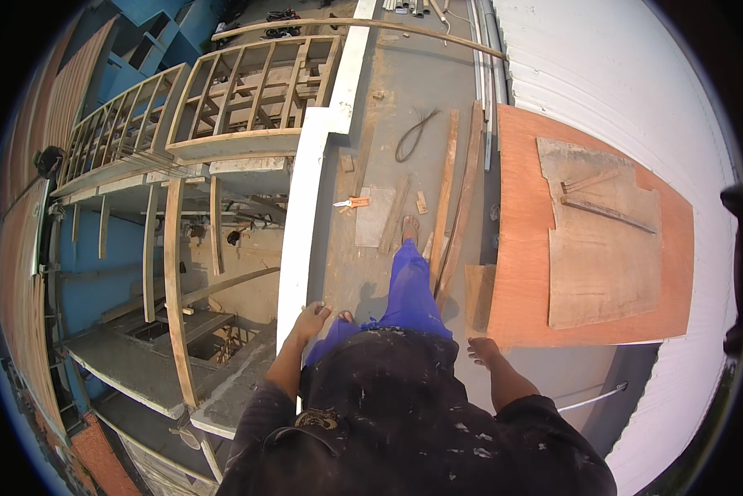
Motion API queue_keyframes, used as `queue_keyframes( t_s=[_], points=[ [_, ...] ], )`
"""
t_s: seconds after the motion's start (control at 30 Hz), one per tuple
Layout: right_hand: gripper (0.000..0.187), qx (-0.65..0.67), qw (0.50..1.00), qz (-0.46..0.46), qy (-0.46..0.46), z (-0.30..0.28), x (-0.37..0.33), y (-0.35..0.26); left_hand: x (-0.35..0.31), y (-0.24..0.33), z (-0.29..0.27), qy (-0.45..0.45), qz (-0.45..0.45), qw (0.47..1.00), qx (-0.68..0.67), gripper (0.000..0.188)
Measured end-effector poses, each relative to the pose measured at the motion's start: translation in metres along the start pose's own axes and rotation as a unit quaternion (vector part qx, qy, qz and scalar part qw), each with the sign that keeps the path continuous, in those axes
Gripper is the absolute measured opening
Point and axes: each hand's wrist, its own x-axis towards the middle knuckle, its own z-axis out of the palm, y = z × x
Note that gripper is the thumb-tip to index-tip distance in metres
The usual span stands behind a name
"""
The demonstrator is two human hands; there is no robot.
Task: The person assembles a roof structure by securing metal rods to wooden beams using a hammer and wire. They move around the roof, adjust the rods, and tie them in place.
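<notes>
My left hand [312,320] hangs beside the white parapet wall [300,207], fingers loosely apart and nothing visible in it. On the other side of my body, my right hand [482,350] hangs down with its fingers spread, near the lower corner of an orange-brown plywood sheet [520,273]. Neither hand holds anything I can see. Ahead of my feet, a small tool with an orange handle [357,202] and a pale tip lies partly on a grey flat piece [375,227]. I stand on the grey walkway in blue trousers, one foot forward.
Long timber planks [446,190] run along the walkway's right, near a bent loop of cable or rod [415,136]. A timber beam [421,30] crosses ahead. Left of the parapet lie a drop and wooden framing [256,83]. A worn board [607,273] rests on the plywood beside white corrugated roofing [636,66].
</notes>
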Motion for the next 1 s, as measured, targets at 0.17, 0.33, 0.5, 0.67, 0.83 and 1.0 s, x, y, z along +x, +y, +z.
queue_keyframes(
  t_s=[0.17,0.33,0.5,0.67,0.83,1.0],
  points=[
    [0.035,-0.034,0.993,-0.109,-0.035,-0.076,0.104,-0.18,0.012,0.018,0.077,-0.077,-0.193,0.976,0.061,0.087],
    [0.032,-0.022,0.966,-0.247,-0.067,-0.088,0.279,-0.371,0.053,0.07,0.114,-0.113,-0.279,0.952,0.044,0.099],
    [0.034,-0.141,0.95,-0.277,0.019,-0.037,0.441,-0.508,0.117,0.103,0.136,-0.065,-0.305,0.941,-0.132,0.07],
    [0.044,-0.194,0.932,-0.306,0.009,0.036,0.542,-0.638,0.197,0.13,0.19,0.01,-0.305,0.892,-0.333,0.048],
    [0.066,-0.171,0.941,-0.286,0.06,0.076,0.591,-0.712,0.224,0.142,0.236,-0.001,-0.339,0.849,-0.405,0.048],
    [0.061,0.032,0.951,-0.29,0.101,0.08,0.581,-0.708,0.21,0.125,0.248,0.001,-0.386,0.838,-0.386,0.047]
  ],
)
